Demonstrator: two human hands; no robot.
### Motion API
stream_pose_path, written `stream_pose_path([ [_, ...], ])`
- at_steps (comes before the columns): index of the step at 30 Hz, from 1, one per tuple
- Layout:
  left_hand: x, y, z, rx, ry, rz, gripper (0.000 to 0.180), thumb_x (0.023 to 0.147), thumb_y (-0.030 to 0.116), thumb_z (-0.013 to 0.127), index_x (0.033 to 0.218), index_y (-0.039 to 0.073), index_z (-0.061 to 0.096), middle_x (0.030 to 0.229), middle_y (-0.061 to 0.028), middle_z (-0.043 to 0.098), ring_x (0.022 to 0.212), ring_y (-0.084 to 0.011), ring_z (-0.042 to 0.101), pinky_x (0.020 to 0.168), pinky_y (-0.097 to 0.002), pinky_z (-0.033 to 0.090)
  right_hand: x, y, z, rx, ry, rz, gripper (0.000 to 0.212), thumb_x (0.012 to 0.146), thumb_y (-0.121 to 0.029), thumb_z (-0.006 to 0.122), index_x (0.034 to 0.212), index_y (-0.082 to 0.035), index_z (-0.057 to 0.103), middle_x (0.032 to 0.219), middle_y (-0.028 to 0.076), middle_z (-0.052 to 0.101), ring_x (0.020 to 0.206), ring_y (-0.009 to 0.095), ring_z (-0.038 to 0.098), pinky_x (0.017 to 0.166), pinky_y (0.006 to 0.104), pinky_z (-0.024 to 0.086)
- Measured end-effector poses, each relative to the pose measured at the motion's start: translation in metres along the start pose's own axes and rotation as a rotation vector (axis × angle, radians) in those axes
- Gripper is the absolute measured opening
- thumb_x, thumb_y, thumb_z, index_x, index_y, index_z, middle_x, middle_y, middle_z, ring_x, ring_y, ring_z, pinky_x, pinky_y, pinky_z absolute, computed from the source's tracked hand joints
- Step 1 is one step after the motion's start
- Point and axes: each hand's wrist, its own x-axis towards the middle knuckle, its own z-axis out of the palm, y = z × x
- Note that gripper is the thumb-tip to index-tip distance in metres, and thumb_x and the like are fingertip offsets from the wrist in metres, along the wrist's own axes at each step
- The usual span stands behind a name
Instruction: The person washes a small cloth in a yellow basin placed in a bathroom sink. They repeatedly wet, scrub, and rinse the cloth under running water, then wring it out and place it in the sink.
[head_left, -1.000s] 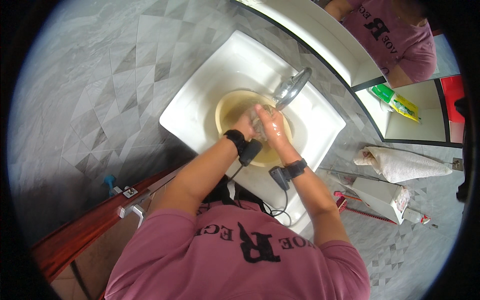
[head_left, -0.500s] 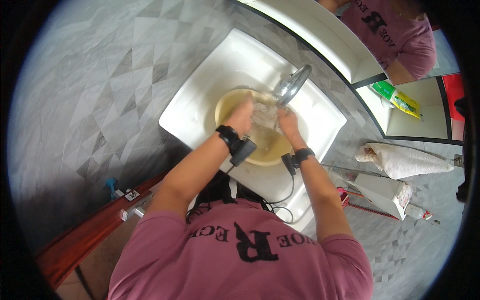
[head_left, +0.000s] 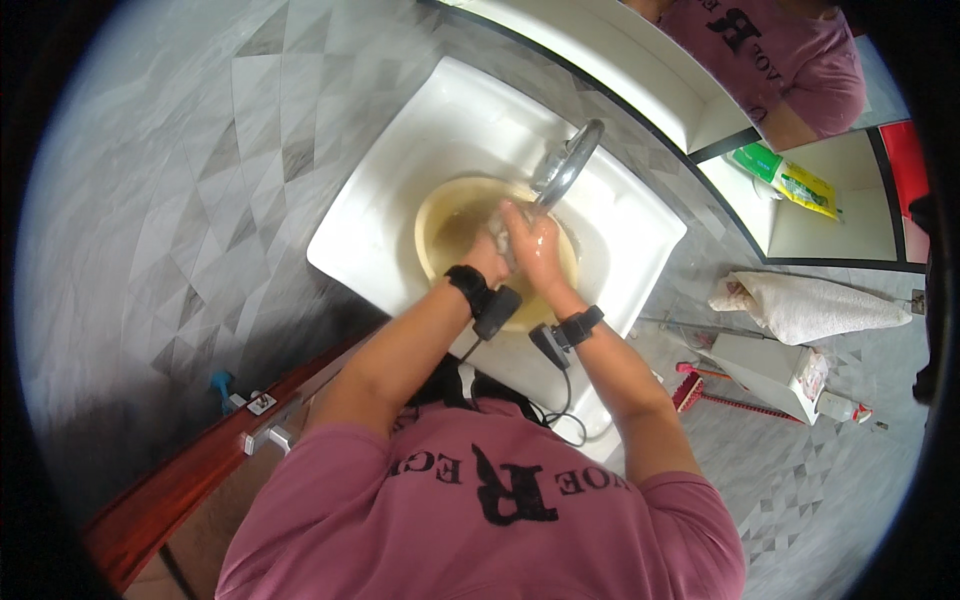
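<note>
Pale cloth (head_left: 502,234) squeezed in the closed grip of left hand (head_left: 487,260) and right hand (head_left: 540,247), over a yellow basin (head_left: 424,236) of cloudy water. A chrome faucet (head_left: 570,168) overhangs its rim, crowding the right hand; around it, a white sink (head_left: 370,212); rightward, a white towel (head_left: 822,306).

From my remote feed I log a mauve T-shirt (head_left: 400,540), short sleeves, black lettering (head_left: 520,495) in mixed sizes across the chest. Left wrist: black strap (head_left: 466,284), blocky dark module (head_left: 496,313). Right wrist: I note a similar band (head_left: 580,325) and box (head_left: 549,348), thin dark cable (head_left: 570,392) running from it.
</note>
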Motion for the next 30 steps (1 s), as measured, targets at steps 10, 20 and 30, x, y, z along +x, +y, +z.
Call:
stream_pose_path([
  [10, -0.003, 0.049, 0.033, 0.416, 0.306, -0.118, 0.066, 0.096, 0.059, 0.041, 0.129, 0.002, 0.047, 0.124, -0.0129, 0.055, 0.112, -0.0247, 0.054, 0.092, -0.0422, 0.046, 0.034, 0.086, -0.032, -0.535, 0.019, -0.004, 0.030, 0.091, -0.026, 0.059, 0.099, 0.002, 0.063, 0.079, 0.024, 0.066, 0.075, 0.038, 0.065, 0.068, 0.0416, 0.050],
  [20, -0.014, 0.052, -0.008, 0.466, -0.077, -0.066, 0.058, 0.095, 0.046, 0.046, 0.142, 0.015, 0.033, 0.138, -0.0082, 0.044, 0.123, -0.0333, 0.045, 0.092, -0.0580, 0.042, 0.005, -0.002, 0.000, 0.544, -0.390, 0.197, 0.045, 0.088, -0.032, 0.067, 0.113, 0.004, 0.059, 0.099, 0.009, 0.064, 0.088, 0.016, 0.060, 0.078, 0.0279, 0.048],
  [30, 0.003, -0.002, 0.010, -0.083, -0.030, -0.162, 0.037, 0.100, 0.047, 0.041, 0.110, 0.015, 0.058, 0.096, -0.0017, 0.065, 0.087, -0.0174, 0.063, 0.080, -0.0332, 0.054, 0.017, 0.044, 0.002, -0.282, 0.050, -0.071, 0.042, 0.095, -0.033, 0.052, 0.083, 0.006, 0.064, 0.069, 0.029, 0.060, 0.065, 0.042, 0.061, 0.063, 0.0419, 0.049],
])
